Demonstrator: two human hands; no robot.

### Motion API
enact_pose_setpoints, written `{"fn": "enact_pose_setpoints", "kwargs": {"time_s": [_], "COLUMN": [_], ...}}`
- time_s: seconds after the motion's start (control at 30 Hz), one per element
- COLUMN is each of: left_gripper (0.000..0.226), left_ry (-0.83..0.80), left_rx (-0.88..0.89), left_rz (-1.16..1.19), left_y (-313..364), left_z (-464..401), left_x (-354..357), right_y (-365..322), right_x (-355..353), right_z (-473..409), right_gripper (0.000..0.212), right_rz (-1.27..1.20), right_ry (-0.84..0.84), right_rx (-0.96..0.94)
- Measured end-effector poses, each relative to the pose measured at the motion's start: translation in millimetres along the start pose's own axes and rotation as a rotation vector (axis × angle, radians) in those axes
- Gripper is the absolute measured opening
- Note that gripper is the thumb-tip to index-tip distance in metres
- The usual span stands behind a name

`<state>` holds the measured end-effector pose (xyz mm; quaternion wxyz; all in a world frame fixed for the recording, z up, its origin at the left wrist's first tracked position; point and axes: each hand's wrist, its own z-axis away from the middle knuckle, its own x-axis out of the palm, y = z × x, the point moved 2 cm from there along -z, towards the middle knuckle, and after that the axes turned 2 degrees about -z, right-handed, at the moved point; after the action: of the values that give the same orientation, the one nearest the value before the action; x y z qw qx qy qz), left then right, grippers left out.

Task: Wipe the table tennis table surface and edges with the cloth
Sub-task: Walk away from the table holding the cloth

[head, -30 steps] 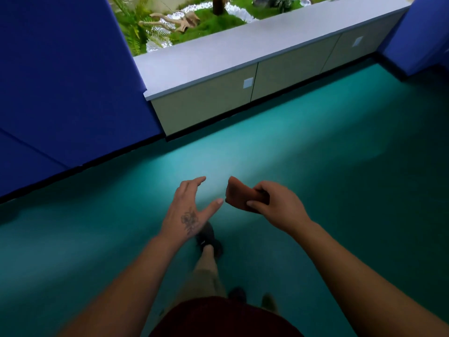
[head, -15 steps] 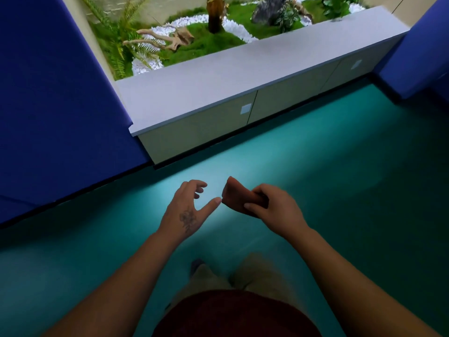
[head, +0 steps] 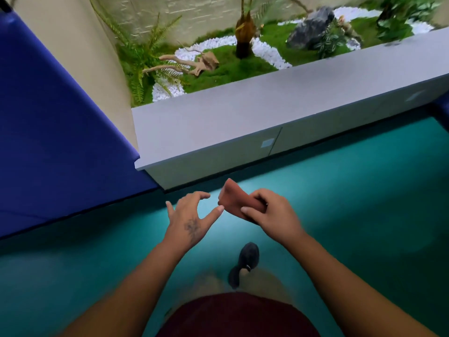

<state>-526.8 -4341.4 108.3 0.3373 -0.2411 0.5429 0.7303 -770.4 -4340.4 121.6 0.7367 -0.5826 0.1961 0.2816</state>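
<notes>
Since a second ago: low grey cabinet (head: pixel 243 122) and indoor garden (head: pixel 228 66) nearer in view. Right hand (head: pixel 269 212): pinches folded reddish-brown cloth (head: pixel 237 201) in mid-air. Left hand (head: pixel 192 215): fingers spread, empty, thumb tip just beside cloth. Table tennis table: not visible. Advice: unfold cloth flat across both hands before wiping.

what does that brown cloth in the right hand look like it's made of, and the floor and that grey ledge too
Cloth: soft matte fabric, probably microfibre; it bends limply beyond the right hand pinching it.
Floor: smooth teal sheet, likely vinyl or rubber sports flooring; seamless, with a soft light patch.
Ledge: flat matte grey board, perhaps laminate; crisp edges, no grain.
</notes>
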Motion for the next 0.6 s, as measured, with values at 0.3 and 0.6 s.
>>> {"fn": "enact_pose_setpoints", "kwargs": {"time_s": [0.3,0.6], "left_gripper": [0.042,0.02], "left_ry": [0.06,0.16], "left_rx": [-0.15,-0.33], "left_rz": [0.292,0.679], "left_y": [52,31], "left_z": [-93,-223], "left_x": [-3,-49], "right_y": [-29,-69], "right_x": [-27,4], "right_z": [-128,-251], "right_gripper": [0.018,0.027], "right_rz": [-0.103,-0.248], "right_ry": [-0.073,-0.181], "right_rx": [-0.084,-0.013]}}
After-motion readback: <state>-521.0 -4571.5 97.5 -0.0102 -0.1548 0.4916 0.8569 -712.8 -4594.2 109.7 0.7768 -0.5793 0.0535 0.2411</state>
